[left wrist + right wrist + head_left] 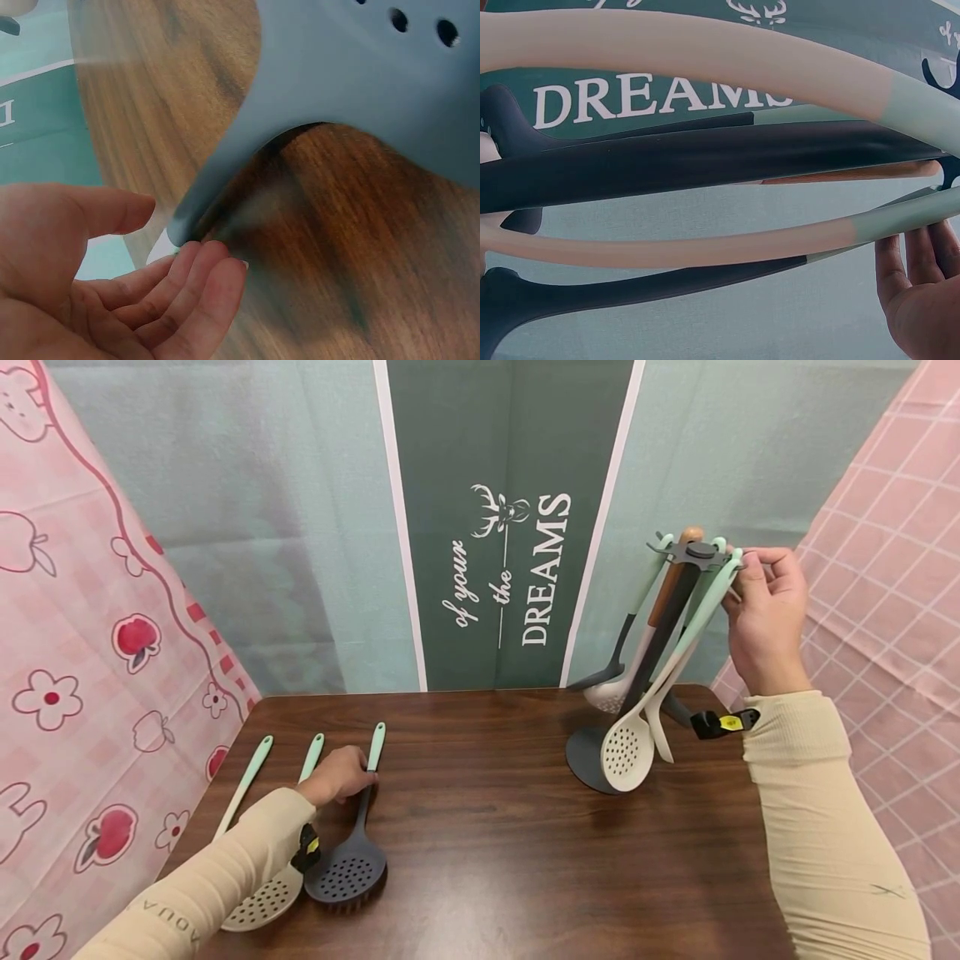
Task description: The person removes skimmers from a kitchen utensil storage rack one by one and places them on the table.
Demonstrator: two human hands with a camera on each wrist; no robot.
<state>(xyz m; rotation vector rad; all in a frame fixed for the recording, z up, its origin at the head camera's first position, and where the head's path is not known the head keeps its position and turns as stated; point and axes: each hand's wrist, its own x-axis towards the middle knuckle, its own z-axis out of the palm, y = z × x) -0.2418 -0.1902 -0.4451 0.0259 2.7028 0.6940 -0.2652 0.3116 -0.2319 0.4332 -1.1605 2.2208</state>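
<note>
On the left of the table, my left hand (341, 774) is at the handle of a dark grey skimmer (347, 870). In the left wrist view, its thumb and fingers (199, 289) stand apart, fingertips beside the handle. A cream slotted turner (268, 900) lies partly under the left sleeve. At the top of a dark utensil stand (588, 760), my right hand (768, 610) pinches the mint end of a cream utensil's handle (900, 221). Its lower part is hidden among the hanging tools. A cream slotted spoon (628, 753) hangs in front.
Another mint-and-cream handle (255, 768) lies at the far left, its head hidden by the sleeve. A dark ladle (603, 675), a white perforated tool (603, 695) and a wooden-ended handle (663, 597) hang on the stand. Cloth curtains (330, 527) surround the brown table (487, 810).
</note>
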